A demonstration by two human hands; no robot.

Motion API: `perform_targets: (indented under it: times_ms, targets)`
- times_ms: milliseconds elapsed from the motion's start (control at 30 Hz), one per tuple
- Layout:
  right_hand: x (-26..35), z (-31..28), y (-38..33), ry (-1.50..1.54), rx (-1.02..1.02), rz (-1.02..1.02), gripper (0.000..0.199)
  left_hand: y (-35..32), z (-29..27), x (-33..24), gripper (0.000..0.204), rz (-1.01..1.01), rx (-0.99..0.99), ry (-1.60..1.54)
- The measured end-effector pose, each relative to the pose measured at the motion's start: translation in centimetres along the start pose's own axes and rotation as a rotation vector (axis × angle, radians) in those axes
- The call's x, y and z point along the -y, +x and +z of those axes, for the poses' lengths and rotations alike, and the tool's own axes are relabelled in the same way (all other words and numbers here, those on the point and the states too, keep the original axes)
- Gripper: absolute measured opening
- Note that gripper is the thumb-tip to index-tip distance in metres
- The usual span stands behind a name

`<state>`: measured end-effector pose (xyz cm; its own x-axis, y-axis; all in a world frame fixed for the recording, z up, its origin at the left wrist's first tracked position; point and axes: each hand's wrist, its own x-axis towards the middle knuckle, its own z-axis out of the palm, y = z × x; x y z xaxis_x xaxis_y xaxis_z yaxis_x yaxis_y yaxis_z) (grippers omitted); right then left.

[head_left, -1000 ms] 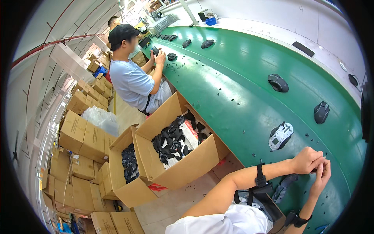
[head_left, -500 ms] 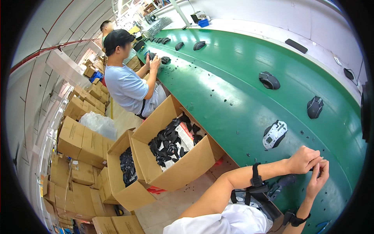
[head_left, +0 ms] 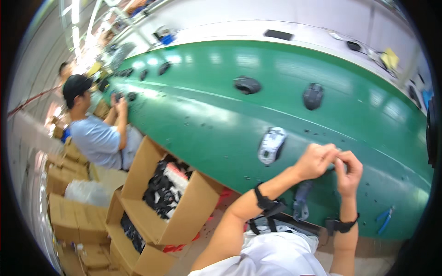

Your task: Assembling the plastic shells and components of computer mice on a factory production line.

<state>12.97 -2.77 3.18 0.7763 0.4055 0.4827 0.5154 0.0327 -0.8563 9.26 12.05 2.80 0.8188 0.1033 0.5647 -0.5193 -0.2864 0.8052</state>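
Observation:
Both my hands are raised over the green table [head_left: 216, 152], fingertips pinched together and meeting. My left hand [head_left: 316, 161] is closed, and my right hand [head_left: 349, 171] is closed against it. Whatever lies between the fingertips is too small and blurred to make out. Just left of my left hand is a computer mouse shell [head_left: 272, 145] with a white and grey inner face. Below my hands, near the table's front edge, lies a dark grey curved part [head_left: 301, 200].
Two black computer mice, one [head_left: 247, 85] farther left and one [head_left: 313, 95] nearer, sit beyond my hands. Blue-handled pliers [head_left: 386, 218] lie at the right. Small black bits dot the table. At left, a cardboard box [head_left: 189, 214] holds black parts; a person in a cap [head_left: 99, 142] works beyond it.
My view has swung to the right, so the table, boxes and person appear farther left. Both hands stay pinched together, fingertips still meeting.

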Motion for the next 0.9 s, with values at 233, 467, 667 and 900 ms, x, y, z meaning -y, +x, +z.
perform_targets:
  times_ms: [233,467,667,900]
  targets:
    - [0.6,-0.2,0.4,-0.179,-0.195,-0.170,0.004,0.2,1.1,0.3,0.014,0.183,-0.143,0.326]
    - [-2.4,-2.0,0.7,0.341,-0.353,0.273,0.009,-0.2,-0.7,0.4,0.027,-0.089,-0.177,0.276]
    - [-3.8,-7.1,1.0,0.688,0.222,0.585,0.023,0.3,-1.7,0.0,0.035,-0.238,-0.288,-0.147]
    - [-1.5,-1.6,0.2,0.155,0.201,0.206,0.035,0.5,-0.7,-0.2,0.036,-0.302,-0.376,-0.309]
